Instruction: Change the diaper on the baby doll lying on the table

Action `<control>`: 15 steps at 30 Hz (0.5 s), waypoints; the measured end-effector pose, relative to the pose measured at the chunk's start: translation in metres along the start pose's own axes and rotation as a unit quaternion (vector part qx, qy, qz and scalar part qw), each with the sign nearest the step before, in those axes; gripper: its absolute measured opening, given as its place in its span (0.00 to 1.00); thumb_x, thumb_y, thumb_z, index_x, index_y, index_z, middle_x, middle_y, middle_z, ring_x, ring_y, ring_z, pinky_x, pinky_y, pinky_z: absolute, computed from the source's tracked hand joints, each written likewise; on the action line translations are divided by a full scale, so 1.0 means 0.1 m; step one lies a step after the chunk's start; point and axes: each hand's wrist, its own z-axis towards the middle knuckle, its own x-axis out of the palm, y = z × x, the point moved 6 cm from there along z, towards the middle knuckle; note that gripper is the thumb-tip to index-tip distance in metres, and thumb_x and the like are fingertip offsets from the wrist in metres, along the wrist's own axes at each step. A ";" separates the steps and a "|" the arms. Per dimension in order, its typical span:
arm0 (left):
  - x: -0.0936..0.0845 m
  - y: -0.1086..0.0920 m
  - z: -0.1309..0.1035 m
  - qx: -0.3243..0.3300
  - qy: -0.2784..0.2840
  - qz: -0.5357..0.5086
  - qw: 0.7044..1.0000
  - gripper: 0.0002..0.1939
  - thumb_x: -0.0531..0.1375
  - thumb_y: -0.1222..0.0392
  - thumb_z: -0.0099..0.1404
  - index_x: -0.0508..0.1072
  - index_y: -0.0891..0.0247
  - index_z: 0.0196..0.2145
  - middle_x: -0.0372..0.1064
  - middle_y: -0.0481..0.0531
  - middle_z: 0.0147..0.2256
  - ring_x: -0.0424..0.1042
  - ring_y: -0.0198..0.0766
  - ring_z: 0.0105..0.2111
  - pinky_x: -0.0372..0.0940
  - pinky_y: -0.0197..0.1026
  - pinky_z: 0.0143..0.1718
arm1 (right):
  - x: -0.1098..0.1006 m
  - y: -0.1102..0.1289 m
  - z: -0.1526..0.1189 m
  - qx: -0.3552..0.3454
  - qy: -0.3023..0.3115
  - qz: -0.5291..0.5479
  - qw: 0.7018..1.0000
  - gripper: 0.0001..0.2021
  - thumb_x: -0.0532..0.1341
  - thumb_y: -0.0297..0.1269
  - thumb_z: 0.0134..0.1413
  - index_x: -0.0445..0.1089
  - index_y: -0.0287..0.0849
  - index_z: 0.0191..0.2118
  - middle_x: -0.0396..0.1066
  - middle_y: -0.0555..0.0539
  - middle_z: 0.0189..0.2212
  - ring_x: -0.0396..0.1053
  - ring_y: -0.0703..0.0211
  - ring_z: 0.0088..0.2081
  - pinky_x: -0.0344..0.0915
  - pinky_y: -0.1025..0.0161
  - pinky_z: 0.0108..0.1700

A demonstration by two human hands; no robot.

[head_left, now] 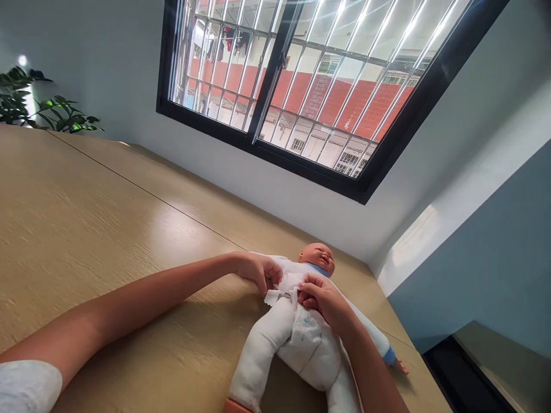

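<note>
A doll [301, 338] lies on its back on the wooden table [86, 229], head toward the wall under the window [310, 86], legs toward the camera. Both hands meet at its waist. The left hand [258, 272] reaches in from the left and pinches the edge of the diaper [307, 335] at the doll's side, fingers curled shut on a small white flap. The right hand [322, 298] rests on the doll's belly, fingers bent and closed on the diaper's top edge; the forearm crosses the doll's near leg.

The doll lies near the table's right end, its far arm stretching to the edge, where the surface drops off toward a blue wall. To the left the table runs wide, with a seam across it and a plant [43, 109] at the far corner. The wall stands just beyond the doll's head.

The right forearm covers part of the doll's hip and leg. Its feet are cut off by the bottom of the frame. How the fingertips grip the fabric is too small to make out.
</note>
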 end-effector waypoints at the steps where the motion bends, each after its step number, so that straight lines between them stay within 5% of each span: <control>1: 0.00 0.01 0.01 0.002 -0.002 0.005 1.000 0.31 0.77 0.69 0.34 0.72 0.63 0.37 0.73 0.45 0.33 0.74 0.37 0.32 0.70 0.36 0.32 | 0.00 0.01 0.00 -0.003 -0.005 -0.006 1.000 0.19 0.71 0.46 0.42 0.64 0.40 0.26 0.71 0.51 0.22 0.65 0.71 0.24 0.59 0.76 0.26; 15: 0.06 0.15 0.01 -0.006 -0.014 -0.004 1.000 0.22 0.72 0.67 0.46 0.73 0.64 0.40 0.73 0.47 0.32 0.74 0.36 0.33 0.66 0.33 0.32 | 0.09 0.02 0.07 -0.064 -0.027 -0.084 0.994 0.15 0.67 0.46 0.44 0.63 0.41 0.25 0.69 0.52 0.19 0.65 0.66 0.22 0.60 0.70 0.24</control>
